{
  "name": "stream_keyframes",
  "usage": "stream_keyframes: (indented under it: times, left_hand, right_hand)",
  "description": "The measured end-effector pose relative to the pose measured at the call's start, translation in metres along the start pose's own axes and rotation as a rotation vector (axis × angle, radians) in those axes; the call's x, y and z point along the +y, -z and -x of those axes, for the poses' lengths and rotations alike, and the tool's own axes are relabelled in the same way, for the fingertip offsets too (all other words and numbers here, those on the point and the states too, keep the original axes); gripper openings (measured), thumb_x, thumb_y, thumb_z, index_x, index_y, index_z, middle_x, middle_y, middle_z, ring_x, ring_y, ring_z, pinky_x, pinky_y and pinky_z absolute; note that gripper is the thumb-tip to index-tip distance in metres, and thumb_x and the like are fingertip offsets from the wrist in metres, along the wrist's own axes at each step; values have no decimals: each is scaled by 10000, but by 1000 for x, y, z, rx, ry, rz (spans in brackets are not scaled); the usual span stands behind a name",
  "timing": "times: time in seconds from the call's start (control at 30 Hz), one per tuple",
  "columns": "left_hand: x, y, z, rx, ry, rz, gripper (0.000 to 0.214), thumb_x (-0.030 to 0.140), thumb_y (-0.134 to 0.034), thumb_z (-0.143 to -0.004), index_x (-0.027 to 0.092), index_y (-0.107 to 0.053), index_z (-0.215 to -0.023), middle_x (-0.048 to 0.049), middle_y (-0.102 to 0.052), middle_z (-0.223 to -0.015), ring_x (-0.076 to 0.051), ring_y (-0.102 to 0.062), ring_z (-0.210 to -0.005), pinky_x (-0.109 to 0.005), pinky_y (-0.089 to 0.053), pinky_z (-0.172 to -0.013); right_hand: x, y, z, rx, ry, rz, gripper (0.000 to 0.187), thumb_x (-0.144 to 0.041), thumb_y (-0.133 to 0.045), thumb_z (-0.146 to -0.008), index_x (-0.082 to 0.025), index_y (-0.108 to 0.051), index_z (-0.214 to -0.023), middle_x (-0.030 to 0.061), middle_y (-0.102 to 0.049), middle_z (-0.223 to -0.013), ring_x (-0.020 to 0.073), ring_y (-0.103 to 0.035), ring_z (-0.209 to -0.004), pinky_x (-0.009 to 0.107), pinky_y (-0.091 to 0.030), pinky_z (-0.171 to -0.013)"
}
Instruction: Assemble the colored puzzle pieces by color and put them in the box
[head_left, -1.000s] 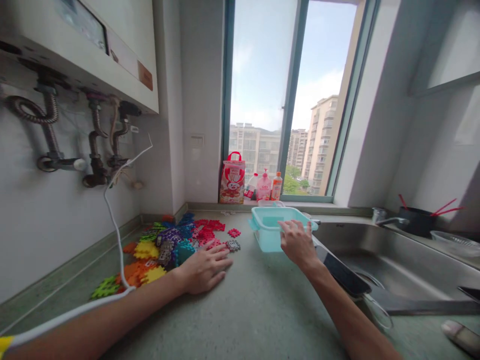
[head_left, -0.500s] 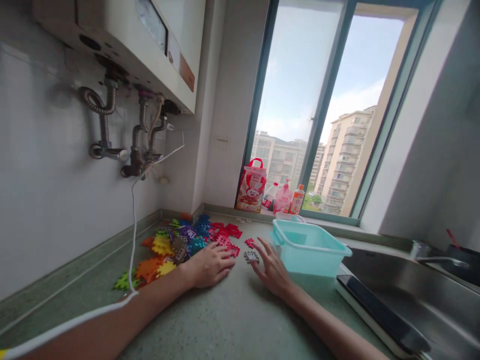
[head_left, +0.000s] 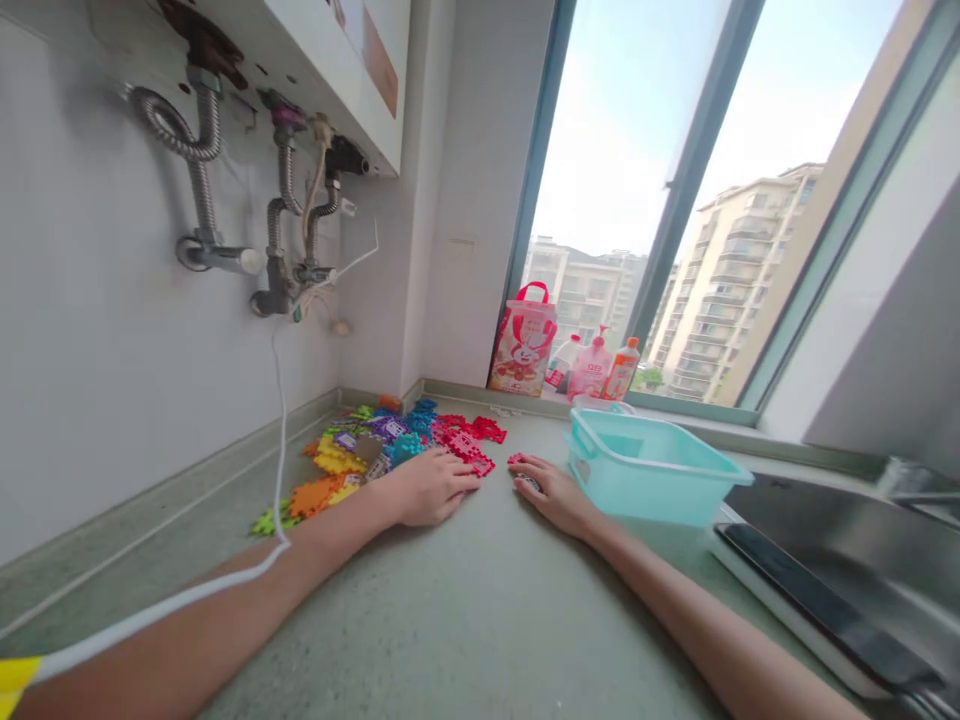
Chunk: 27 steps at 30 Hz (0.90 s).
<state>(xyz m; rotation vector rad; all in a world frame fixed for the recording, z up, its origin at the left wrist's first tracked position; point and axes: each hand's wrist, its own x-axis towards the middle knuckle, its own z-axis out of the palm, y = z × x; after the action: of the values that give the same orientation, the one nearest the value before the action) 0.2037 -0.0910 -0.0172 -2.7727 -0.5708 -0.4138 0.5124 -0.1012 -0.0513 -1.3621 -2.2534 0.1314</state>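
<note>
A heap of colourful plastic interlocking pieces [head_left: 379, 455] lies on the grey-green counter [head_left: 480, 610] by the wall. My left hand [head_left: 427, 487] rests flat against the near edge of the heap, fingers stretched out. My right hand [head_left: 551, 492] lies over a small grey piece [head_left: 526, 481] on the counter, fingers curled down on it; a red piece [head_left: 516, 459] sits just beyond. A light-blue plastic tub [head_left: 645, 467] stands directly right of that hand.
A white cable [head_left: 279, 400] hangs from the pipes under the wall heater and runs along my left arm. A red bag [head_left: 523, 342] and bottles [head_left: 592, 368] stand on the window sill. A dark flat board [head_left: 810, 600] lies at the sink edge on the right.
My right hand left the tub's rim, moved left and came down over the grey piece. The view swung left and downward. My left hand stayed at the heap.
</note>
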Motion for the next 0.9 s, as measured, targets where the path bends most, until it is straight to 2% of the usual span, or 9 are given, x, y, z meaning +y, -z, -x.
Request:
stream_keyframes:
  times: [0.13,0.23,0.37,0.53,0.7,0.9]
  left_hand:
    - [4,1,-2,16,-1,-27,367,245,-518,-1020,262,-702,-1337,-85,-723,-1379,-269,-654,-1276,-419,-422,-1122]
    - [11,3,-4,13,23,-73,383,229,-520,-1019,252,-684,-1365,-100,-677,-1461,-285,-626,-1325,-440,-402,-1143]
    - [18,5,-6,-29,30,-94,427,180,-498,-1014,246,-659,-1404,-101,-662,-1488,-277,-629,-1336,-441,-397,-1148]
    - [21,9,-6,0,90,-115,450,230,-524,-1021,250,-628,-1459,-106,-663,-1484,-288,-612,-1359,-459,-382,-1162]
    - [17,6,-3,-33,188,-139,398,321,-513,-1043,255,-670,-1402,-107,-716,-1401,-303,-647,-1296,-484,-391,-1139]
    - [18,4,-2,-14,175,-135,321,308,-529,-1033,254,-701,-1299,-103,-736,-1352,-279,-662,-1263,-459,-393,-1142]
  right_hand:
    - [-2,1,-1,48,49,-6,498,-512,-546,-1049,-225,-681,-1433,133,-675,-1468,301,-615,-1367,488,-459,-1191]
    - [-4,3,-1,49,69,-5,484,-515,-490,-1085,-224,-681,-1422,119,-712,-1414,298,-632,-1324,488,-473,-1159]
    - [-7,7,0,48,121,-14,414,-335,-403,-1118,-223,-703,-1380,98,-765,-1312,261,-681,-1215,447,-505,-1104]
    - [-8,6,2,54,235,35,409,-142,-565,-981,-223,-722,-1350,99,-788,-1231,260,-692,-1158,420,-539,-1050]
    - [-10,3,2,123,250,34,277,-237,-611,-1016,-246,-767,-1244,83,-804,-1159,250,-703,-1080,397,-560,-990]
    - [-14,4,5,143,252,88,267,-258,-603,-1031,-249,-776,-1235,79,-813,-1121,247,-706,-1040,386,-564,-961]
